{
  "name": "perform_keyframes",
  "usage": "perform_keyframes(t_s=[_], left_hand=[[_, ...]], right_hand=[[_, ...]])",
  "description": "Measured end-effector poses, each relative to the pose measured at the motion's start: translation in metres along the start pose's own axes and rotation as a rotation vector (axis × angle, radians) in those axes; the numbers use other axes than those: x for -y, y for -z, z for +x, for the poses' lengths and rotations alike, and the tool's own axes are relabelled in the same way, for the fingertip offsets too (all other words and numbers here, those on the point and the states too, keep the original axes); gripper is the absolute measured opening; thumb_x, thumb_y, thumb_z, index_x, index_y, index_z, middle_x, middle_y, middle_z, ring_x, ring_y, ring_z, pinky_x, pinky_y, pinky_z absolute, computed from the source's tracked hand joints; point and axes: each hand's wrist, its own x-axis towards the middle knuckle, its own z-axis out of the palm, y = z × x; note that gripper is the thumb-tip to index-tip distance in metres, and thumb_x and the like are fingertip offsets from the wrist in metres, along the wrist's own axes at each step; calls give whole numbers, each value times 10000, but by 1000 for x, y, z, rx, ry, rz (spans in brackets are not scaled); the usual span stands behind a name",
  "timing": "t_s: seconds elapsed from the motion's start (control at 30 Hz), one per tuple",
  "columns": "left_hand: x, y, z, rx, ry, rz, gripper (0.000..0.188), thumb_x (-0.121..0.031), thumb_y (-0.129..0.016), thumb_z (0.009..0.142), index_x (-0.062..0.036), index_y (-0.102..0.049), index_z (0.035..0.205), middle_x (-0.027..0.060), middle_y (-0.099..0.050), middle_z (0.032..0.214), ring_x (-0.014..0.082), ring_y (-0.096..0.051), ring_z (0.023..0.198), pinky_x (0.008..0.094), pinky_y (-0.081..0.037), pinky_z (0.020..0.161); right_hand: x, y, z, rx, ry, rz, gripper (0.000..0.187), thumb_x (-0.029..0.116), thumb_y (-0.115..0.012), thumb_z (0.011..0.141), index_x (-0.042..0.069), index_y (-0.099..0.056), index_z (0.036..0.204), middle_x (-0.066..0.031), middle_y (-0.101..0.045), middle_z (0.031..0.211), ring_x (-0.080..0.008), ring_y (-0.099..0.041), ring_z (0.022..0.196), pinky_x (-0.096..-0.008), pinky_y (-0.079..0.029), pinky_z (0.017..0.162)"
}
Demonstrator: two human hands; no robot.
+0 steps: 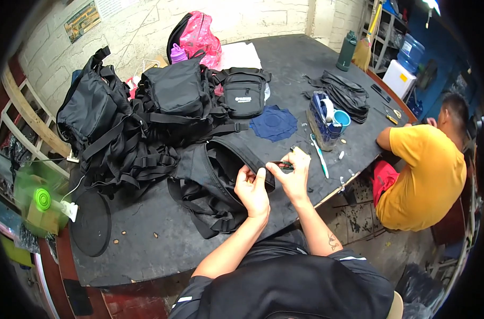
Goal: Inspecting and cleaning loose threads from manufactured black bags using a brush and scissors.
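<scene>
A black bag [199, 169] lies on its side in front of me, its opening facing right and its straps spread on the table. My left hand [252, 190] pinches the bag's edge at the right end of the opening. Close beside it, my right hand [291, 173] is closed, its thumb and fingertips almost meeting the left thumb. A small dark object shows between the right fingers, and something yellowish is at the knuckles. I cannot make out what kind of thing it is. The bag's inside is mostly in shadow.
Several black bags [172, 90] crowd the left and back of the dark table [138, 258]. Dark blue fabric pieces [274, 123], a clear caddy [323, 119] and a toothbrush [320, 155] lie to the right. A person in yellow [423, 178] sits at the right edge. A green fan [41, 199] stands left.
</scene>
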Motion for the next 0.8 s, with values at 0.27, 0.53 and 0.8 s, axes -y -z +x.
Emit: perform_keyframes(t_s=[0.27, 0.53, 0.8], left_hand=[[6, 9, 1, 79, 13, -26, 194, 48, -608, 822, 48, -548, 1007, 36, -592, 898, 77, -537, 795, 202, -431, 752], [0, 5, 2, 25, 51, -71, 169, 68, -601, 816, 37, -556, 976, 23, -583, 882, 74, -530, 794, 195, -420, 756], [-4, 2, 4, -13, 60, -69, 144, 89, -592, 809, 28, -550, 932, 13, -564, 853, 63, -515, 773, 187, -413, 742]], right_hand=[[-36, -10, -2, 627, -980, 1413, 342, 369, -611, 820, 89, -527, 643, 67, -427, 633, -70, -393, 623, -249, -321, 602], [-26, -12, -11, 109, -196, 276, 347, 249, -804, 641, 31, -534, 658, -33, -501, 650, -177, -417, 693, -322, -360, 629], [-18, -14, -14, 51, -160, 186, 348, 264, -811, 613, 43, -548, 670, -33, -503, 701, -207, -412, 738, -336, -357, 664]])
